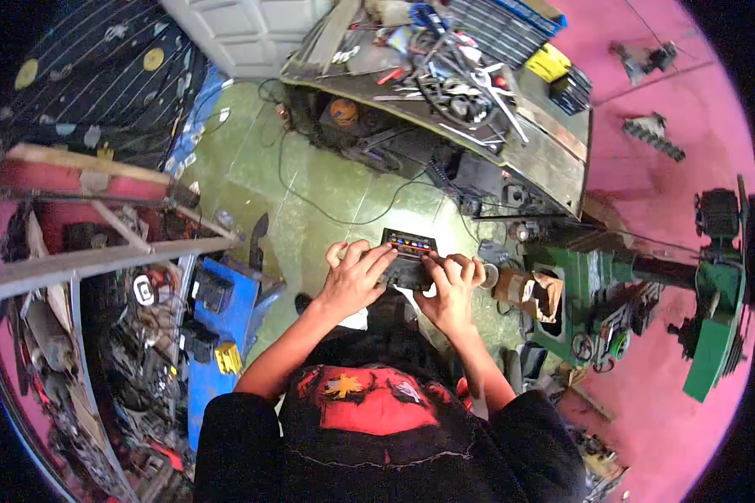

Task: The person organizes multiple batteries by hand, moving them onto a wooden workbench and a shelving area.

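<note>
Black shirt with a red print fills six o'clock. Beyond it, the left hand (356, 278) and right hand (451, 289) curl their fingers around a small black rectangular box with a row of coloured buttons (408, 250), gripping it from either side at centre, above the green tiled floor (310, 193). A worn, tool-strewn counter (554, 159) stands at one o'clock.

Workbench (554, 159): heaped with wrenches (497, 94) and loose tools, yellow box (548, 61) near the far edge. Green tile floor (310, 184): black cable (331, 218) trailing across, blue box (226, 303) on left.
</note>
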Motion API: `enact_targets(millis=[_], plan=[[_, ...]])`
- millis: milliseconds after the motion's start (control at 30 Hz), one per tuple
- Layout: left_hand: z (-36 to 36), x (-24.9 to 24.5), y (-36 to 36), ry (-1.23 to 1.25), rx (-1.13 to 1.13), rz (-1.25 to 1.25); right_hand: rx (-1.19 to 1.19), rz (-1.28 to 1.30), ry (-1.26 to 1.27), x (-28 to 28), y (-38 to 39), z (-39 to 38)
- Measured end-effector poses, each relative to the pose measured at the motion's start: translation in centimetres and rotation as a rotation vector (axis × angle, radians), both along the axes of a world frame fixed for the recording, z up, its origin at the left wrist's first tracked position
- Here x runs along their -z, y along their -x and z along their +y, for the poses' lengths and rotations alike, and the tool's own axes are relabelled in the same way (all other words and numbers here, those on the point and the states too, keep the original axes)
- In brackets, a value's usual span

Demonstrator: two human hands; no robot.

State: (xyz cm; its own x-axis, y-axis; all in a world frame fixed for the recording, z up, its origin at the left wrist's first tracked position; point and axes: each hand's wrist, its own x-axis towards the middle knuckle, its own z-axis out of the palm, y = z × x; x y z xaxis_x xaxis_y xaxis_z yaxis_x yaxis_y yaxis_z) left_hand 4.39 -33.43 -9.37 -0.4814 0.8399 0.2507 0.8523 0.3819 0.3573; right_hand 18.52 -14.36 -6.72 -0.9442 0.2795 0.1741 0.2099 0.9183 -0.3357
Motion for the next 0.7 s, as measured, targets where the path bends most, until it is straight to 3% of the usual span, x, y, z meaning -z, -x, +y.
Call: enact_targets(millis=[467, 700], plan=[[4.4, -1.7, 1.2, -0.029, 0.305, -0.131, 0.29, 0.017, 0.036, -2.4, -3.5, -0.8], [6.3, -2.7, 3.4, -0.041, 0.434, -0.083, 0.445, 0.024, 0.037, -3.6, -2.7, -1.6]])
